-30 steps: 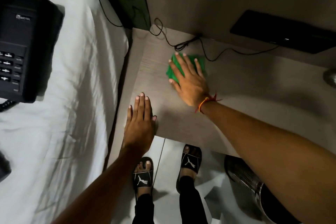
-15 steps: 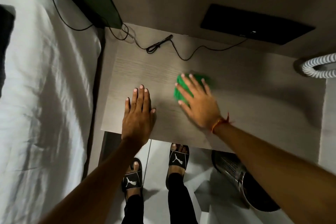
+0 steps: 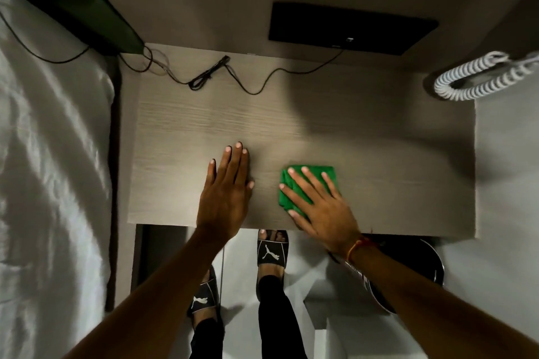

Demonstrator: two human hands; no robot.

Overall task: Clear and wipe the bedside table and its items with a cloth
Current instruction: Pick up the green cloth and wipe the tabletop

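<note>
Wiping the bedside table (image 3: 364,140) with a folded green cloth (image 3: 309,181), I keep my right hand (image 3: 320,207) flat on top of it, fingers spread and not curled, so the palm presses the fabric down against the wood rather than gripping it; the cloth lies on the table near its front edge, right of centre. My left hand (image 3: 226,198) rests open and empty on the table just beside the cloth, palm down across the front edge, which I judge serves to steady my lean over the surface. The tabletop carries nothing but a thin black cable (image 3: 233,76) looped along its rear edge, so clearing appears done and the wiping is under way. Behind the table, a dark flat panel (image 3: 350,28) is fixed to the wall, and the cable leads up to it. A white coiled cord (image 3: 478,76) sits at the table's rear right corner. Left of the table lies a bed with a white sheet (image 3: 52,183); below the table's front edge, a dark bin (image 3: 420,268) stands on the floor, partly hidden by my right forearm.
</note>
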